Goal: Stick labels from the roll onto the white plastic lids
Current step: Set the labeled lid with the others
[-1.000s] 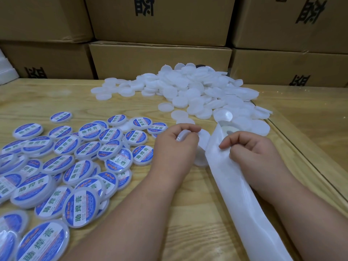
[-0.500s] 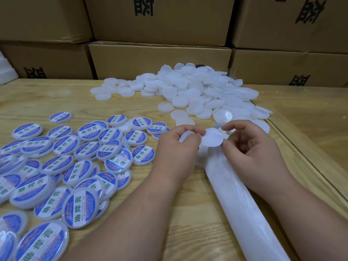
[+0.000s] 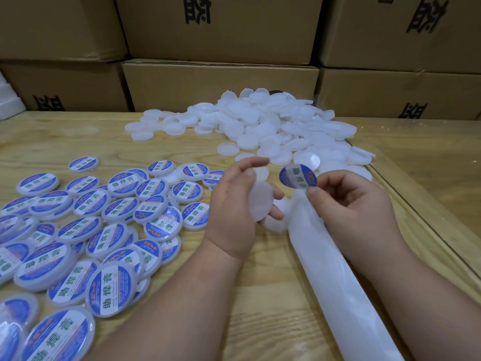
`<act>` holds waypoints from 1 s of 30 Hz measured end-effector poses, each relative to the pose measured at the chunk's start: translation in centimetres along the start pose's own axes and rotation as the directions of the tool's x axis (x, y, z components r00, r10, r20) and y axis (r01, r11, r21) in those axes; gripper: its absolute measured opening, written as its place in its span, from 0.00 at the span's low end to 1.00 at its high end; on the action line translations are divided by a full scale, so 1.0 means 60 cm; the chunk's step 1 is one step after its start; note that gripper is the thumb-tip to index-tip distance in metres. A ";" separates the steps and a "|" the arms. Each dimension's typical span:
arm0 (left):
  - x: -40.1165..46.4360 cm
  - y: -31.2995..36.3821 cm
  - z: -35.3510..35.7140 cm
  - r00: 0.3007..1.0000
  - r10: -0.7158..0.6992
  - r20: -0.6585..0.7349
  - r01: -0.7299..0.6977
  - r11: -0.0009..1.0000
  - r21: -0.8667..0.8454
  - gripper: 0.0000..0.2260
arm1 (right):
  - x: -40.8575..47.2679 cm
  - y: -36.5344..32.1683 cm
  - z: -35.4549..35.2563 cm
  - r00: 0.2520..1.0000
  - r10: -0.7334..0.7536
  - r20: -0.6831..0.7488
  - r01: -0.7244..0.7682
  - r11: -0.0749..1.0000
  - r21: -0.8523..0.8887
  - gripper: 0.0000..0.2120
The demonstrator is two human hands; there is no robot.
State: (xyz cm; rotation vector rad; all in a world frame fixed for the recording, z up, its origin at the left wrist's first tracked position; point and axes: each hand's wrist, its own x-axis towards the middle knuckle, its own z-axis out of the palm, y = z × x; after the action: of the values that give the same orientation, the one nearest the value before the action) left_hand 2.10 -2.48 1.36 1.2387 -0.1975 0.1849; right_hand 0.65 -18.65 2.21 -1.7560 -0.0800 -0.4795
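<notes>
While the left hand grips a blank white lid by its rim, thumb above and fingers curled beneath, the lid stands on edge just above the wooden table.

Item: right hand. Thumb and forefinger pinch a round blue-and-white label at its lower right edge; printed face toward the camera, the label is held up just right of the blank white lid and apart from it.

Item: backing strip. White, translucent, running from beside the blank white lid toward the near right corner; the right wrist lies over its right side. Its far end, below the label, is bunched, and whether a roll sits there cannot be told.

Item: heap of unlabelled lids. White, loosely piled, beyond the blank white lid, reaching toward the boxes.

Item: labelled lids. Many, blue-and-white faces up, overlapping, spread left of the blank white lid and down to the near left corner.

Item: cardboard boxes. Brown, stacked, black printed characters, behind the heap of unlabelled lids along the table's far edge.
</notes>
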 end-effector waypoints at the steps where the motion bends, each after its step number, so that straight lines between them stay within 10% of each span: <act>1: 0.001 0.001 -0.003 1.000 -0.010 0.015 0.010 0.999 -0.037 0.17 | 0.000 -0.003 -0.001 0.998 0.060 -0.002 -0.060 0.997 0.055 0.07; 5: 0.008 0.002 -0.005 0.995 -0.096 0.010 0.096 0.986 -0.133 0.14 | 0.007 -0.012 -0.010 0.916 0.346 0.203 -0.400 0.828 0.393 0.14; 9: 0.016 -0.001 -0.005 0.991 -0.134 0.008 0.134 0.979 -0.151 0.13 | 0.015 -0.012 -0.017 0.762 0.449 0.466 -0.631 0.676 0.381 0.17; 30: 0.021 -0.015 -0.006 0.965 -0.182 0.191 0.181 0.983 0.020 0.17 | 0.015 0.004 -0.010 0.707 0.389 0.590 -0.605 0.765 0.220 0.13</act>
State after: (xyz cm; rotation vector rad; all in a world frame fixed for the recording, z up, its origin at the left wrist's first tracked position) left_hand 3.59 -2.38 0.75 1.2699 -0.2496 -0.0942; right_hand 1.39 -19.47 2.38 -1.3661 -0.0569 0.4157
